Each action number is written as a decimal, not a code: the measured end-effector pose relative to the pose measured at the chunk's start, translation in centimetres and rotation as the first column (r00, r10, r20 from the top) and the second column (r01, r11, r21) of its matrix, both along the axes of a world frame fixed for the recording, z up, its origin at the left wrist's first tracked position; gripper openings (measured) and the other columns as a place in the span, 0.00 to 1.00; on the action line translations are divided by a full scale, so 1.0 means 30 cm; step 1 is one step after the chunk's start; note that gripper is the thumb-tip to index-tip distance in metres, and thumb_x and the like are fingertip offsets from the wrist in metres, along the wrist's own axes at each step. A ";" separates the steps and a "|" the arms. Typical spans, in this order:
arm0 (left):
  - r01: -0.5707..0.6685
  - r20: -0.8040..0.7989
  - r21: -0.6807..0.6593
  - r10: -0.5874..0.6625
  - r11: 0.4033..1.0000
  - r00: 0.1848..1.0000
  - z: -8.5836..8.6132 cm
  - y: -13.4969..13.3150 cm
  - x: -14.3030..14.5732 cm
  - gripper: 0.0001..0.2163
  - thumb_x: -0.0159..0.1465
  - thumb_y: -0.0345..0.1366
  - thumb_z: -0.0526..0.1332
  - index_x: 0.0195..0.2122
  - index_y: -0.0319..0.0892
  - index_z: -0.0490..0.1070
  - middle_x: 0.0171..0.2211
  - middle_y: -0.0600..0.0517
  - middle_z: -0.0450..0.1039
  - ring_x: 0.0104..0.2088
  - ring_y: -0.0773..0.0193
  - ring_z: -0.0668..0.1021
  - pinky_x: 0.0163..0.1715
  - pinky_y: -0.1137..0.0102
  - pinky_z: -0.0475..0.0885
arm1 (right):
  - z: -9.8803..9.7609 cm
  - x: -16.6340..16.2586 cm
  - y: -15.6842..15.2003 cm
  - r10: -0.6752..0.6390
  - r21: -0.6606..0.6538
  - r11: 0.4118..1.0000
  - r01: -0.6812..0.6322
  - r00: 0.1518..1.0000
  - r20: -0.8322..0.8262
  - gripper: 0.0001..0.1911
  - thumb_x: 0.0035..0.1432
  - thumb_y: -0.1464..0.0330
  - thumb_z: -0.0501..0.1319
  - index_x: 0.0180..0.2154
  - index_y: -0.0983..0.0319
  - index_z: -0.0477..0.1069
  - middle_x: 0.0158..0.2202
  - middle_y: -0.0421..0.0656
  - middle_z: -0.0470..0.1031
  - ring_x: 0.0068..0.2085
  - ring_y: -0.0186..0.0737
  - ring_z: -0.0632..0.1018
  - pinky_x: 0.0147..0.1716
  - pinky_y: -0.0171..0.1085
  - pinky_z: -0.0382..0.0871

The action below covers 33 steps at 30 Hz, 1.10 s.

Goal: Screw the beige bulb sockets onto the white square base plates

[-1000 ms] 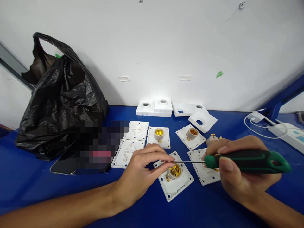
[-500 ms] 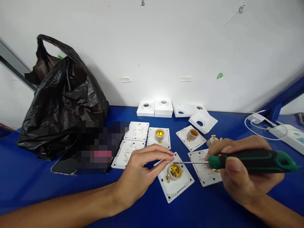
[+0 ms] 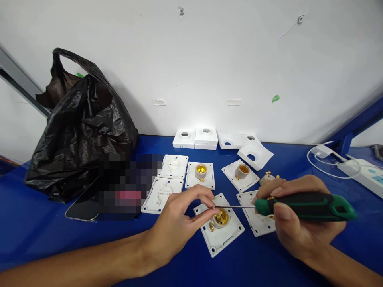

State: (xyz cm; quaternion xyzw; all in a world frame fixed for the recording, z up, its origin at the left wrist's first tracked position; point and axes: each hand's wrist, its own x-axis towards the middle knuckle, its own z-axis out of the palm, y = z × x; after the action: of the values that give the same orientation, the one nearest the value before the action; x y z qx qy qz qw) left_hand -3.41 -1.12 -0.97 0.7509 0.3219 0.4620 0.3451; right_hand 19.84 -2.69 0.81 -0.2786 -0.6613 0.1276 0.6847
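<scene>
My right hand is closed round the green and black handle of a screwdriver, its shaft pointing left. A small brass-coloured piece shows between the right fingers and the handle. At the screwdriver's tip, my left hand pinches a tiny screw between thumb and fingertips. Both sit just above a lamp socket with a gold-coloured inside, standing on a square white base plate. Behind the right hand, another white base plate lies partly hidden, with a loose socket beyond it.
More plates with sockets and bare white plates lie around. White covers line the wall. To the left are a black plastic bag and a phone; to the right, a power strip with a white cable.
The screwdriver and right hand have shifted slightly left. My left fingers have parted a little from lying together, and a tiny screw now shows between them at the tip.
</scene>
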 end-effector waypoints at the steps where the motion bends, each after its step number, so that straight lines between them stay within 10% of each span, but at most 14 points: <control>1: 0.001 -0.004 0.008 -0.001 1.000 1.000 0.000 -0.001 0.000 0.13 0.64 0.24 0.74 0.44 0.46 0.75 0.34 0.60 0.81 0.35 0.70 0.84 0.41 0.78 0.76 | -0.002 0.001 -0.002 -0.006 -0.012 1.000 0.006 1.000 0.009 0.07 0.61 0.71 0.73 0.41 0.61 0.77 0.33 0.37 0.73 0.28 0.38 0.83 0.24 0.41 0.77; 33: 0.054 -0.078 0.099 -0.047 0.994 0.996 0.003 -0.012 -0.006 0.09 0.69 0.25 0.70 0.45 0.45 0.73 0.39 0.56 0.77 0.39 0.66 0.81 0.42 0.74 0.76 | 0.018 -0.012 -0.013 -0.101 -0.122 0.987 0.103 0.995 0.023 0.08 0.60 0.65 0.74 0.36 0.57 0.76 0.28 0.36 0.72 0.24 0.39 0.80 0.23 0.43 0.75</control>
State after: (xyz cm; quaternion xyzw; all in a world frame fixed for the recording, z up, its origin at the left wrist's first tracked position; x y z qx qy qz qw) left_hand -3.58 -1.48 -0.88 0.7922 0.2917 0.4402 0.3059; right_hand 19.48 -3.09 1.36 -0.3546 -0.6427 0.1306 0.6664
